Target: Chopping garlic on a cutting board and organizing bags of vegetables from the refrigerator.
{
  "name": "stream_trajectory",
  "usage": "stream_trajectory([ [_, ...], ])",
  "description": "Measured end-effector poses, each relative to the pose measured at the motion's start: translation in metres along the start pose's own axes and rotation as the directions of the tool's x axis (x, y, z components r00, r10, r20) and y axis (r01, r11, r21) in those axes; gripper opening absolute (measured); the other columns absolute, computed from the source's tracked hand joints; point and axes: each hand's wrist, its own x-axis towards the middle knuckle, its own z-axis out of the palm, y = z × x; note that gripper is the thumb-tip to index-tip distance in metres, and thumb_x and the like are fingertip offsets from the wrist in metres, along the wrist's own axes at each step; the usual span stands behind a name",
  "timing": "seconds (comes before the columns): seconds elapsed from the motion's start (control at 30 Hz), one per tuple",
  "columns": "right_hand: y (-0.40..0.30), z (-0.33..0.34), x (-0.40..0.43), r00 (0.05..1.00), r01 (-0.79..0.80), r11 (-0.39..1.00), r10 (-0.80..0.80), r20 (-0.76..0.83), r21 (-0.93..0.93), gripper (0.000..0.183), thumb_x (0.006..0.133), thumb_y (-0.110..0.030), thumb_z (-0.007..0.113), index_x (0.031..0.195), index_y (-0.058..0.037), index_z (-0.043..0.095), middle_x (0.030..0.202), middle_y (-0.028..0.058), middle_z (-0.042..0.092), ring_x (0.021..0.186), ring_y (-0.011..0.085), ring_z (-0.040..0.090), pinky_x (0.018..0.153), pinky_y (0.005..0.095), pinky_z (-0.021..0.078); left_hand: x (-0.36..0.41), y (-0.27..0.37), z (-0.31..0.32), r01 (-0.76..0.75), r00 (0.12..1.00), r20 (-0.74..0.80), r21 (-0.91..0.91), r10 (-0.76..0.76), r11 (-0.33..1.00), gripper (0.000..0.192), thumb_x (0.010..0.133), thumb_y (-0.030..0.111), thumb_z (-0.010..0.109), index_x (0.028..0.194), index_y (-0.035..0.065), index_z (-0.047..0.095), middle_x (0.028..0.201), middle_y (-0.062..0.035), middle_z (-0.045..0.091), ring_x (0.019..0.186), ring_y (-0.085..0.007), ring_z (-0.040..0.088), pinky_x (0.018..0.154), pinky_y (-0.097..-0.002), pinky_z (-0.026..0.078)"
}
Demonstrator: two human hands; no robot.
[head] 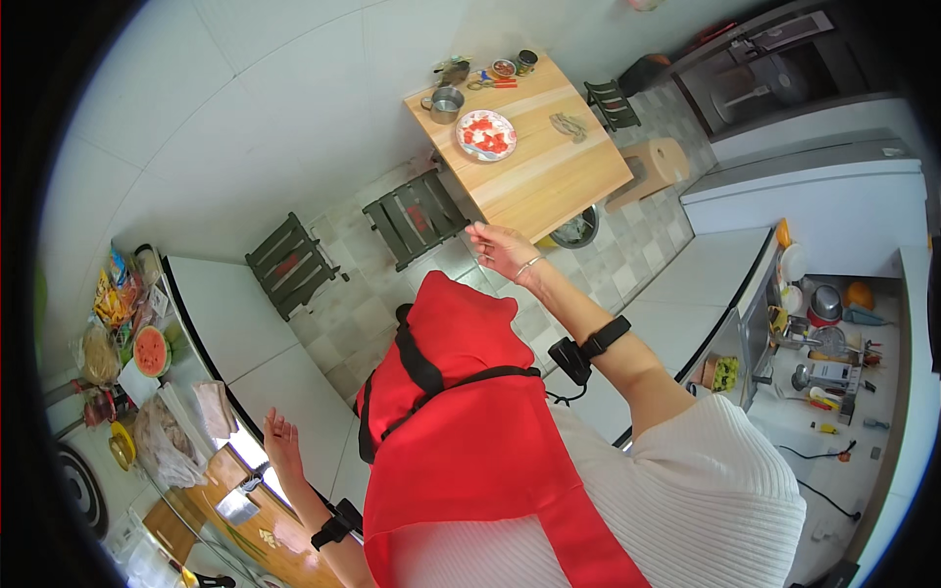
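My left hand hangs in the air beside the counter, near a cleaver that lies on a wooden cutting board; it holds nothing and its fingers are apart. My right hand, with a bangle at the wrist, is raised before the near corner of the wooden table, empty, fingers loosely bent. On that table a patterned plate holds red cut pieces and a spoon. A metal pot, red-handled scissors, a small bowl and a dark-lidded jar stand around it.
Two folding stools stand by the wall. A beige stool and a bin are by the table. The left counter bears a cut watermelon and plastic bags. A sink counter with utensils is on the right.
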Motion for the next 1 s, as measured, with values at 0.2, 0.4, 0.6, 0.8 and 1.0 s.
stream_trajectory([
  [0.2, -0.022, -0.009, -0.006, 0.985, -0.046, 0.967, 0.002, 0.174, 0.251, 0.035, 0.085, -0.026, 0.064, 0.113, -0.0057, 0.059, 0.091, -0.0026, 0.057, 0.071, 0.0069, 0.051, 0.066, 0.0222, 0.0421, -0.004, -0.002, 0.013, 0.007, 1.0, 0.01, 0.004, -0.007, 1.0, 0.044, 0.092, 0.04, 0.048, 0.125, 0.0121, 0.051, 0.099, -0.0005, 0.047, 0.092, -0.0132, 0.041, 0.092, -0.0304, 0.034],
  [0.4, -0.02, -0.016, -0.001, 0.97, 0.151, 0.979, -0.173, 0.172, 0.138, 0.033, 0.082, -0.014, 0.066, 0.11, -0.0002, 0.059, 0.088, -0.0008, 0.059, 0.072, 0.0062, 0.052, 0.066, 0.0222, 0.0437, 0.01, -0.013, -0.002, 0.038, 0.997, 0.066, 0.024, -0.04, 0.999, 0.051, 0.091, 0.042, 0.048, 0.133, 0.0135, 0.043, 0.128, -0.0092, 0.037, 0.118, -0.0201, 0.034, 0.104, -0.0342, 0.025],
  [0.6, -0.025, 0.0, -0.012, 0.964, 0.242, 0.966, -0.249, 0.091, 0.087, 0.028, 0.082, -0.014, 0.066, 0.105, 0.0018, 0.062, 0.083, 0.0007, 0.058, 0.07, 0.0057, 0.051, 0.065, 0.0209, 0.0431, 0.014, -0.009, -0.005, 0.043, 0.997, 0.064, 0.037, -0.045, 0.998, 0.051, 0.092, 0.042, 0.046, 0.134, 0.0134, 0.042, 0.129, -0.0096, 0.037, 0.12, -0.0206, 0.032, 0.104, -0.0343, 0.024],
  [0.8, -0.026, 0.0, -0.012, 0.959, 0.27, 0.962, -0.272, 0.076, 0.032, 0.026, 0.083, -0.017, 0.065, 0.102, 0.0007, 0.063, 0.08, 0.0001, 0.058, 0.068, 0.0056, 0.051, 0.063, 0.0203, 0.0424, 0.016, -0.01, -0.004, 0.037, 0.995, 0.091, 0.06, -0.042, 0.998, 0.05, 0.092, 0.042, 0.047, 0.132, 0.0134, 0.044, 0.128, -0.0087, 0.038, 0.118, -0.0202, 0.034, 0.103, -0.0343, 0.025],
  [1.0, -0.028, -0.01, -0.013, 0.96, 0.282, 0.96, -0.282, 0.004, -0.004, 0.021, 0.083, -0.021, 0.067, 0.094, -0.0033, 0.063, 0.08, -0.0007, 0.058, 0.067, 0.0048, 0.051, 0.062, 0.0189, 0.0421, 0.015, -0.008, 0.017, 0.046, 0.997, 0.059, 0.058, -0.049, 0.997, 0.043, 0.091, 0.039, 0.05, 0.124, 0.012, 0.051, 0.103, -0.0013, 0.048, 0.094, -0.0137, 0.044, 0.091, -0.0308, 0.035],
])
